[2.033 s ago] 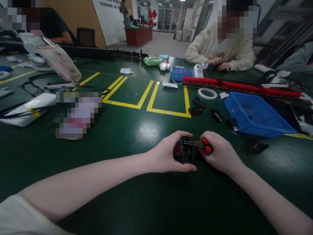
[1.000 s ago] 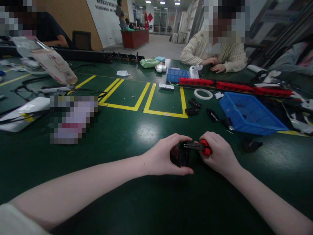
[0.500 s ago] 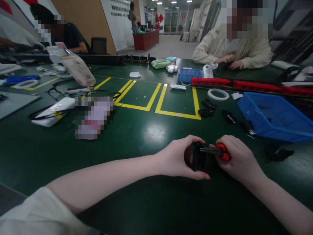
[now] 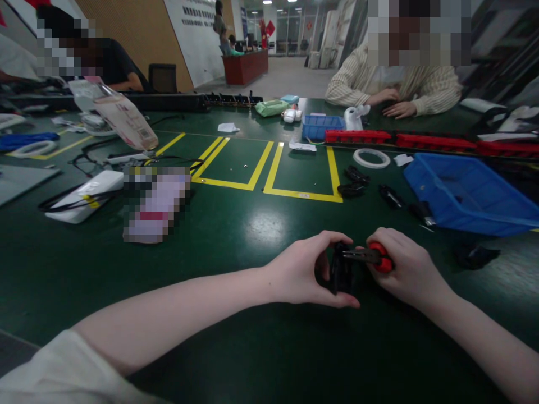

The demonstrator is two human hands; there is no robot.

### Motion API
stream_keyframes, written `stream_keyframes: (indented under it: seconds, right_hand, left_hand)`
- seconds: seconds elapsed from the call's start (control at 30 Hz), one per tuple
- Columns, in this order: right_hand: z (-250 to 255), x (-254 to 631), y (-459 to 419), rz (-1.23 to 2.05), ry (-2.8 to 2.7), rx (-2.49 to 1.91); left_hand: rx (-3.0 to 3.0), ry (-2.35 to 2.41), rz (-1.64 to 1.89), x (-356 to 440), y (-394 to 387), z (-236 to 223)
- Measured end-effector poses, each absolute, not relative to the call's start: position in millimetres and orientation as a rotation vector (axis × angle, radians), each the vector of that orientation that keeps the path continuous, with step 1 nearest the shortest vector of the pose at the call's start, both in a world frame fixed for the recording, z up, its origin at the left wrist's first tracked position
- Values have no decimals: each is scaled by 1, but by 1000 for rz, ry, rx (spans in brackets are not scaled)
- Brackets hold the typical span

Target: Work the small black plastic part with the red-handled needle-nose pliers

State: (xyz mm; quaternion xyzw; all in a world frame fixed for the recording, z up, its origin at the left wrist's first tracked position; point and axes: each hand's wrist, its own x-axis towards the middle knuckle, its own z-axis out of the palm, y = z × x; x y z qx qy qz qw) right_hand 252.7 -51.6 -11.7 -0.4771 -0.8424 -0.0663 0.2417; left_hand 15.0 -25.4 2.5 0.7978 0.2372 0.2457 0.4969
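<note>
My left hand grips a small black plastic part between thumb and fingers, just above the dark green table. Closed around the red handles of long-nose pliers is my right hand. The pliers' jaws point left and reach the upper end of the black part; whether they are clamped on it I cannot tell. Behind my right hand lie several similar black parts. One more dark piece rests to the right of it.
A blue bin sits at right, tilted, near a white tape ring and red strips. Yellow tape outlines mark the table. A phone, cabled white box and bottle lie left. A co-worker sits opposite.
The camera view has swung left, then right, then slightly back. Both hands keep their hold, with the pliers still at the black part's upper end.
</note>
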Motion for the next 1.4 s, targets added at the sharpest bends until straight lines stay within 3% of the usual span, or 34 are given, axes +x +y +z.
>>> stream_keyframes:
  seconds: [0.83, 1.4]
  right_hand:
    - [-13, 250, -52, -411, -2268, -1277]
    - [-12, 252, -51, -262, -2206, -1315]
  left_hand:
    - [1887, 622, 504, 14, -26, 8]
    - [1801, 576, 574, 16, -25, 5]
